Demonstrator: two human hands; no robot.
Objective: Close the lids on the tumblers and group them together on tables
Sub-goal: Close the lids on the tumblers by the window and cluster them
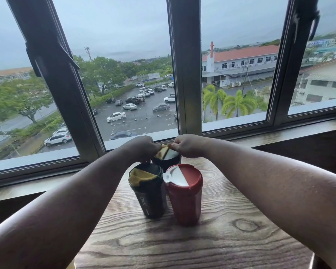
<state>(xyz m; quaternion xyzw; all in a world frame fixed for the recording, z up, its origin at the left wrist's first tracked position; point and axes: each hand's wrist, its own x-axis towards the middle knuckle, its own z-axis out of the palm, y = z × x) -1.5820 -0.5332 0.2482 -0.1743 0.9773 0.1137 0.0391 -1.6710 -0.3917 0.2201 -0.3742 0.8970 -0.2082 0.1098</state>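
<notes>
Three tumblers stand close together on a wooden table (pixel 211 239). At the front left is a black tumbler (pixel 148 199) with a yellow flap in its lid. Beside it on the right is a red tumbler (pixel 184 200) with a white flap lying flat. Behind them stands a second black tumbler (pixel 168 159) whose yellow flap is tilted up. My left hand (pixel 142 148) and my right hand (pixel 184 145) both reach over this rear tumbler, fingers curled, pinching the lid's flap from either side. Its body is mostly hidden by the front two.
The table's far edge meets a wooden sill (pixel 299 133) below a wide window with dark frames (pixel 184 65). A car park and buildings lie outside. The table's near part shows bare wood grain on both sides of the tumblers.
</notes>
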